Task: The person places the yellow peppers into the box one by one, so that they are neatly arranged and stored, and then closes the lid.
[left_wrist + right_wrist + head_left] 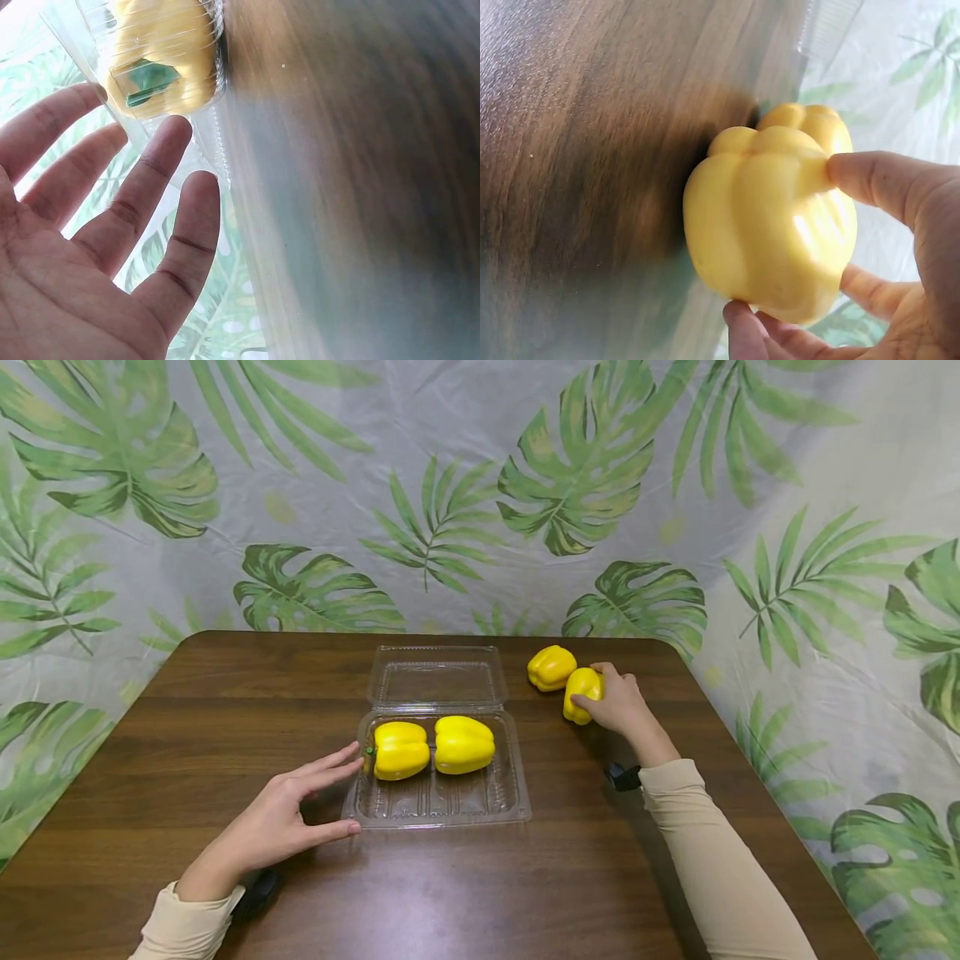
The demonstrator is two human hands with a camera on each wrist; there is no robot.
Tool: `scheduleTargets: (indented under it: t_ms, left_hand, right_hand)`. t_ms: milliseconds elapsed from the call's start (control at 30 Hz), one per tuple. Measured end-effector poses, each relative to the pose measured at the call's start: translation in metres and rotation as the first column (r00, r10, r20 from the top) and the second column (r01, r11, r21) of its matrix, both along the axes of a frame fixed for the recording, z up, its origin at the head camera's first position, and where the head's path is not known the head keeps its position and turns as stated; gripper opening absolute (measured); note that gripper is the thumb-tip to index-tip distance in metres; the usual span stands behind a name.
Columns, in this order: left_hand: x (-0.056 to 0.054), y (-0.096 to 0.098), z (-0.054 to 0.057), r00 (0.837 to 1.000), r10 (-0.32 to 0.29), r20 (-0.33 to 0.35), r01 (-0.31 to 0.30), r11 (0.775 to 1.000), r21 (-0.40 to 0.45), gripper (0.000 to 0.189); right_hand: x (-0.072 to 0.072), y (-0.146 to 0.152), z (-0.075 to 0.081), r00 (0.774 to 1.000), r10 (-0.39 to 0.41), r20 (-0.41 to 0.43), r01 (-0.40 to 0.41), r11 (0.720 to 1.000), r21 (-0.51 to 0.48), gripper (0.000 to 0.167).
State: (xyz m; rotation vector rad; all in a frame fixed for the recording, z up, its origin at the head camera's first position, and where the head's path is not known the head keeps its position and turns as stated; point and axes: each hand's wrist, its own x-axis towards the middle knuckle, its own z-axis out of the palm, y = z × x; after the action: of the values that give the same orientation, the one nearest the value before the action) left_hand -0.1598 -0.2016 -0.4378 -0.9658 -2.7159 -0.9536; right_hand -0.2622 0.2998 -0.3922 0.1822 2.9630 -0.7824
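My right hand (621,702) grips a yellow bell pepper (761,217) between thumb and fingers, at the table's right side. Just behind it lies another yellow bell pepper (551,668). Two more yellow peppers lie side by side in the clear plastic clamshell container (450,810): a left one (401,752) with its green stem (150,81) facing left, and a right one (464,745). My left hand (288,814) is spread beside the container's left wall, fingers extended, with thumb and fingertips at its edge. Whether they touch it I cannot tell.
The container's clear lid (438,681) lies folded back, away from me. Everything stands on a dark brown wooden table (247,718). A leaf-patterned cloth (442,460) hangs behind the table's far edge.
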Motion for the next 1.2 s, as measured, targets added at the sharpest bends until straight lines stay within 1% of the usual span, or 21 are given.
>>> scheduleTargets:
  t_ms: [167, 267, 400, 500, 733, 967, 1200]
  left_hand:
    - [0.000, 0.000, 0.000, 1.000, 0.004, -0.004, -0.004, 1.000, 0.003, 0.078]
    - [0.000, 0.000, 0.000, 1.000, 0.003, 0.003, -0.003, 1.000, 0.003, 0.078]
    - [0.000, 0.000, -0.001, 1.000, 0.003, 0.011, -0.003, 1.000, 0.002, 0.078]
    - [-0.001, 0.000, -0.002, 1.000, 0.004, 0.011, -0.004, 1.000, 0.003, 0.078]
    - [-0.001, -0.001, -0.001, 1.000, 0.004, 0.005, -0.004, 1.000, 0.006, 0.078]
    - [-0.002, -0.001, -0.002, 1.000, -0.001, 0.004, 0.000, 1.000, 0.023, 0.078]
    - [-0.002, -0.002, -0.003, 1.000, -0.004, 0.005, 0.003, 0.999, 0.033, 0.078]
  right_hand:
    - [-0.003, 0.000, -0.001, 1.000, 0.004, 0.001, -0.004, 1.000, -0.022, 0.077]
    - [-0.005, 0.000, -0.003, 1.000, 0.002, -0.012, -0.003, 1.000, -0.022, 0.080]
    - [-0.005, -0.002, -0.006, 0.999, -0.025, -0.030, 0.024, 0.999, -0.033, 0.083]
    - [-0.005, -0.003, -0.008, 0.998, -0.041, -0.039, 0.040, 0.998, -0.044, 0.082]
    - [-0.004, -0.001, -0.004, 0.999, -0.014, -0.044, 0.013, 1.000, -0.022, 0.079]
    - [0.000, 0.005, 0.000, 1.000, 0.004, -0.020, -0.004, 1.000, -0.017, 0.080]
    - [0.003, 0.012, 0.001, 1.000, 0.031, 0.004, -0.031, 1.000, -0.003, 0.075]
